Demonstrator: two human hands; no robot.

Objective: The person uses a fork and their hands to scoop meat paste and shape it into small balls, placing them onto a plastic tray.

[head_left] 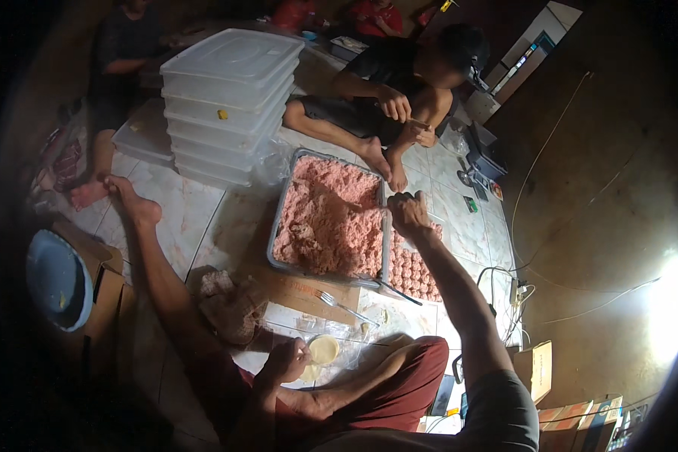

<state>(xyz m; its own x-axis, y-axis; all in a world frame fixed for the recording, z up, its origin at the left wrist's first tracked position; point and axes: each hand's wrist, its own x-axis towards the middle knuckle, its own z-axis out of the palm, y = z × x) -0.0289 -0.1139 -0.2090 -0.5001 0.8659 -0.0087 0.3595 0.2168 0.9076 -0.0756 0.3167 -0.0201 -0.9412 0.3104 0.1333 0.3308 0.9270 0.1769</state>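
Note:
A grey-rimmed tub [273,241] full of pink, crumbly minced mixture [328,215] stands on the tiled floor in front of me. Along its right side, a tray of small pink shaped lumps [413,273] sits partly under my right forearm. My right hand [410,215] is closed in a fist over the tub's right edge; whatever its fingers hold is hidden. Low in the view, my left hand [286,361] has its fingers curled together beside a small round cup of pale yellow stuff [324,349]. What it pinches is too small to name. A fork [337,304] lies between cup and tub.
Stacked translucent lidded boxes [226,113] rise behind the tub at left. Opposite me sits a person with both hands [405,113] raised together; others sit farther back. A crumpled cloth [230,305], a blue basin [59,280] on a cardboard box, and cables [508,301] by the right wall surround me.

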